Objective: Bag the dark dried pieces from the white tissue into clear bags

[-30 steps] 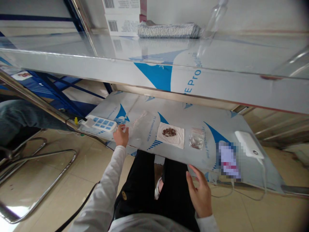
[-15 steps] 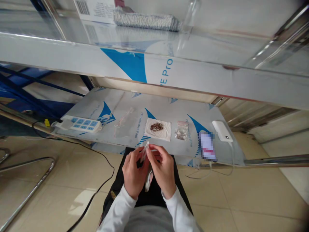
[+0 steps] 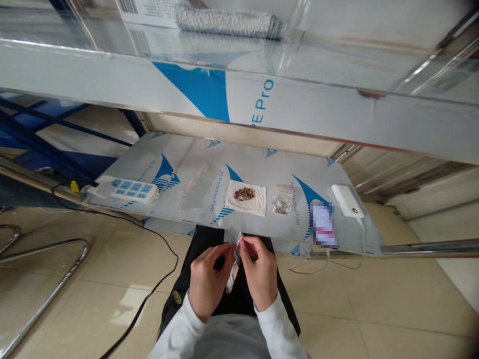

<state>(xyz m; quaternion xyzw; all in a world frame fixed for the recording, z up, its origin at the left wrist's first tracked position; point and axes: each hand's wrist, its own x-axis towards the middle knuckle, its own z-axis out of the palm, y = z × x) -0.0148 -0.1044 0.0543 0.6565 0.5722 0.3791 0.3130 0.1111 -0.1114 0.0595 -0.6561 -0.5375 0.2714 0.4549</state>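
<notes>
My left hand (image 3: 208, 279) and my right hand (image 3: 261, 275) meet above my lap, fingertips pinched on a small clear plastic bag (image 3: 238, 241). The bag stands nearly upright between them, edge towards me; its contents are hard to make out. Beyond my hands, a white cloth (image 3: 258, 205) lies on the low shelf with a pile of small brown metallic pieces (image 3: 244, 193) on it. To the right of the cloth sits a zip bag (image 3: 282, 202) with small pieces inside. Another thin clear bag (image 3: 190, 194) lies flat to the left.
A white power strip (image 3: 130, 189) occupies the left of the film-covered shelf (image 3: 202, 219). At the right are a phone (image 3: 324, 224) and a white power bank (image 3: 347, 201) with a cable. An upper shelf (image 3: 307, 107) overhangs the back, carrying a grey fuzzy roll (image 3: 228, 22).
Both hands have come slightly lower and nearer to my body, with the plastic bag still between them. My left fingers have spread a little from the right ones. The view has shifted slightly.
</notes>
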